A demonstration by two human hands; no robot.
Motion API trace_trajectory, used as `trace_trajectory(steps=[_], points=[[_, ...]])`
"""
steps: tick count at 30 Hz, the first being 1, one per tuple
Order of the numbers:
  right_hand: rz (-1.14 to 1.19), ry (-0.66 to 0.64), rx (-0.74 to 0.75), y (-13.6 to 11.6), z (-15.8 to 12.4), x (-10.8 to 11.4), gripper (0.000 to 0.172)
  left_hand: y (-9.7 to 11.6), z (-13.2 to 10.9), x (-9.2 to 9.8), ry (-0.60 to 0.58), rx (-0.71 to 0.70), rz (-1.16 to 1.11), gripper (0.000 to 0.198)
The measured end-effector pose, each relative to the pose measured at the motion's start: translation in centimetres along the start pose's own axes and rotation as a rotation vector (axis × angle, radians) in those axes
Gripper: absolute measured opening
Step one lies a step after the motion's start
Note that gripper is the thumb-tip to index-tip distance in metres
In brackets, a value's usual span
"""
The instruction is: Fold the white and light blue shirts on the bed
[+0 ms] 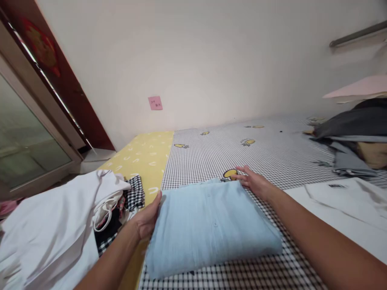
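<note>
A light blue button-front shirt (208, 225), folded into a thick rectangle, lies in front of me on the checked cloth. Two of its buttons show down the middle. My left hand (148, 219) rests against the shirt's left edge, thumb stretched out along the upper corner; the other fingers are mostly hidden by the cloth. At the upper right corner is my right hand (254, 183), fingers spread and pointing left. Its fingertips are close to the fabric; whether they touch it I cannot tell.
White garments (57, 221) and a black-and-white checked piece (135, 192) are heaped at left. A white garment (344, 205) lies at right, below a stack of dark clothes (356, 121). Yellow patterned cloth (145, 151) borders the checked sheet (217, 149). A wall (211, 60) stands behind.
</note>
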State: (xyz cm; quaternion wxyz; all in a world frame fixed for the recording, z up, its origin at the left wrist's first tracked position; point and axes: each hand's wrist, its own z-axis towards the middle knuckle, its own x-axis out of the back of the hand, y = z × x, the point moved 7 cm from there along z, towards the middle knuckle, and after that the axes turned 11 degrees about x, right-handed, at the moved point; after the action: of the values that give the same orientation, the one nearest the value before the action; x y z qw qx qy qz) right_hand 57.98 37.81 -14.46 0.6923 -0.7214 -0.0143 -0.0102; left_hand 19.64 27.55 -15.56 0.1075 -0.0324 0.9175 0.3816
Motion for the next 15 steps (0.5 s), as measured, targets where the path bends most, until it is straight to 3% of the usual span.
trace_trajectory(steps=[2, 4, 6, 8, 12, 15], points=[[0.025, 0.079, -0.074, 1.2, -1.2, 1.5, 0.062, -0.7, -0.8, 0.3, 0.041, -0.033, -0.035, 0.055], [-0.068, 0.042, -0.077, 1.5, -2.3, 1.7, 0.07, -1.2, -1.5, 0.2, 0.109, -0.072, -0.059, 0.041], [-0.226, -0.026, 0.014, 0.8, -3.0, 0.9, 0.086, -1.4, -1.9, 0.0, 0.175, -0.115, -0.082, 0.033], [-0.336, -0.009, 0.131, -0.3, -3.2, -0.2, 0.092, -1.6, -2.0, -0.1, 0.223, -0.153, -0.129, 0.024], [-0.527, 0.096, 0.413, -3.7, -2.9, -2.2, 0.08, -2.1, -1.5, 0.6, 0.259, -0.195, -0.262, 0.015], [-0.818, 0.12, 0.385, -3.9, -1.7, -3.0, 0.071, -2.4, -1.0, 1.0, 0.286, -0.178, -0.258, 0.014]])
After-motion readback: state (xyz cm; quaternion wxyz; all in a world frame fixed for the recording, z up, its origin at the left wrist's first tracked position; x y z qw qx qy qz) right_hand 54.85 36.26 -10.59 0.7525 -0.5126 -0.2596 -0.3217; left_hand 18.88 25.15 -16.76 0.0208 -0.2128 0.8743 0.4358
